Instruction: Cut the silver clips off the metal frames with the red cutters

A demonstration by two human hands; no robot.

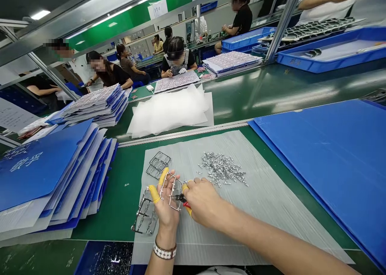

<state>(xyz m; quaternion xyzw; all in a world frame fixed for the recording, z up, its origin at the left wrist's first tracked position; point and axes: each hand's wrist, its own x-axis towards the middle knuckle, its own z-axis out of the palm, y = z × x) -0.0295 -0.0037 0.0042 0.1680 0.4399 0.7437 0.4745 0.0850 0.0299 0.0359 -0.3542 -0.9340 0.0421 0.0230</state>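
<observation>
My left hand [165,204], with yellow finger cots, is closed on a thin silver metal frame [172,192] held upright above the grey foam sheet [271,202]. My right hand [202,200] grips small red-handled cutters [181,199] whose tip touches the frame. A pile of small silver cut pieces [222,169] lies just beyond my right hand. Two more metal frames rest on the sheet: one [158,163] above my left hand, another [145,216] to its left.
Stacked blue sheets [45,174] lie at left, a large blue board [331,154] at right. White foam sheets [170,110] and another stack [96,104] sit across the conveyor. A blue tray of parts [105,259] sits at the near edge. Several people work at far benches.
</observation>
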